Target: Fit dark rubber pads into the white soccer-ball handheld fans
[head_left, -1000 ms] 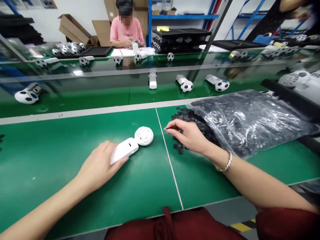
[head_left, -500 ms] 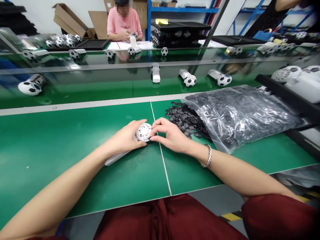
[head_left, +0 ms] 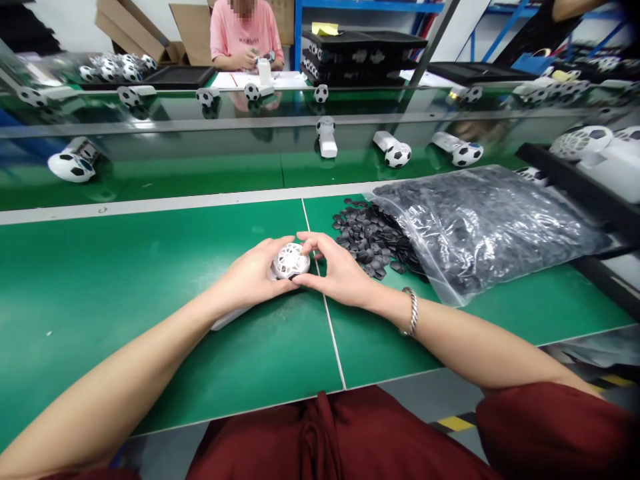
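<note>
My left hand [head_left: 250,275] wraps the white handheld fan [head_left: 291,261], my right hand [head_left: 346,275] pinching its head's rim, nearer the counter's [head_left: 125,287] far edge. It looks light, stiff, slick; I'd hold the 1 solid handle, sparing the delicate grille.

I see one white device [head_left: 293,261], its round head an openwork lattice with dark gaps, the patterned face turned up toward me; the head sits between the left hand [head_left: 257,272] and the right hand [head_left: 345,272], fingers touching its rim on both sides; the handle slants toward my lower left, mostly hidden under the left palm, one pale edge showing above the green worktop [head_left: 125,267]; whether it rests there, I cannot tell.
</note>
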Available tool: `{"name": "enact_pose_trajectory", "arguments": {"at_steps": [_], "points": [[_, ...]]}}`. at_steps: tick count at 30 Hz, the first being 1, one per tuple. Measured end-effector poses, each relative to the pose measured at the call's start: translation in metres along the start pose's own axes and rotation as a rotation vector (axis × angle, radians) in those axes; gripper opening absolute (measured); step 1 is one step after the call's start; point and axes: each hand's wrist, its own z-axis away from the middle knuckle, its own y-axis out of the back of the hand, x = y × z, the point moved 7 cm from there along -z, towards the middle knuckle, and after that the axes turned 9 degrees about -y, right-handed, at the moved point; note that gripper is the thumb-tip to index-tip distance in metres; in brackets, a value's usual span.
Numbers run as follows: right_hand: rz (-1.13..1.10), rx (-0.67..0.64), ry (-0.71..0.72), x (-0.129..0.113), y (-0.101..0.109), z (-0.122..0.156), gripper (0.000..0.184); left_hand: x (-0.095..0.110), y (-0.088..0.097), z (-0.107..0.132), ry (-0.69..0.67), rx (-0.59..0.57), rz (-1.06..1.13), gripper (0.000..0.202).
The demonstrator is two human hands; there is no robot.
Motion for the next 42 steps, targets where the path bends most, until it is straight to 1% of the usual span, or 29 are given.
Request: {"name": "enact_pose_trajectory", "arguments": {"at_steps": [3, 8, 10, 12, 13, 15, 17, 19, 20, 24, 26, 30, 33, 37, 39, 40, 42], "points": [[-0.064, -0.039, -0.091, 0.005, -0.005, 0.000, 0.040, 0.001, 0.000, 0.000, 0.003, 0.011, 0.003, 0.065], [-0.059, -0.024, -0.127, 0.008, -0.008, -0.003, 0.039, 0.001, -0.002, 0.001, 0.053, 0.019, -0.056, 0.063], [-0.086, -0.060, -0.125, 0.011, -0.003, -0.008, 0.038, 0.002, -0.002, 0.001, 0.055, 0.010, -0.065, 0.064], [-0.093, -0.082, -0.126, 0.015, 0.011, -0.015, 0.032, -0.001, 0.000, 0.002, 0.095, -0.005, -0.084, 0.067], [-0.060, -0.069, -0.135, 0.018, 0.021, -0.018, 0.028, -0.004, 0.002, 0.003, 0.127, -0.013, -0.102, 0.068], [0.102, -0.034, -0.169, 0.024, 0.042, -0.021, 0.015, -0.008, 0.008, 0.005, 0.162, -0.020, -0.156, 0.065], [0.283, -0.088, -0.229, 0.031, 0.053, -0.021, 0.008, -0.008, 0.013, 0.004, 0.122, -0.030, -0.208, 0.061], [0.405, -0.172, -0.275, 0.036, 0.053, -0.017, 0.007, -0.006, 0.014, 0.003, 0.062, -0.049, -0.243, 0.063], [0.451, -0.195, -0.284, 0.037, 0.052, -0.016, 0.006, -0.006, 0.014, 0.003, 0.050, -0.064, -0.254, 0.066], [0.641, -0.189, -0.283, 0.037, 0.046, -0.014, 0.005, -0.007, 0.012, 0.001, 0.039, -0.092, -0.289, 0.069], [0.689, -0.202, -0.295, 0.039, 0.043, -0.014, 0.006, -0.005, 0.011, 0.000, 0.013, -0.085, -0.291, 0.068], [0.671, -0.229, -0.316, 0.043, 0.043, -0.014, 0.003, 0.003, 0.007, -0.002, -0.075, -0.057, -0.279, 0.064], [0.635, -0.230, -0.286, 0.043, 0.045, -0.014, 0.007, 0.007, 0.005, -0.002, -0.142, -0.039, -0.274, 0.063], [0.521, -0.229, -0.289, 0.042, 0.048, -0.015, 0.010, 0.008, 0.005, -0.001, -0.153, -0.019, -0.269, 0.061], [0.492, -0.224, -0.287, 0.040, 0.049, -0.016, 0.006, 0.008, 0.006, -0.001, -0.149, -0.010, -0.276, 0.060], [0.490, -0.231, -0.275, 0.038, 0.049, -0.016, 0.003, 0.007, 0.006, -0.001, -0.144, -0.004, -0.283, 0.060], [0.499, -0.255, -0.214, 0.031, 0.046, -0.015, 0.007, 0.006, 0.006, -0.001, -0.130, 0.006, -0.293, 0.061]]}}
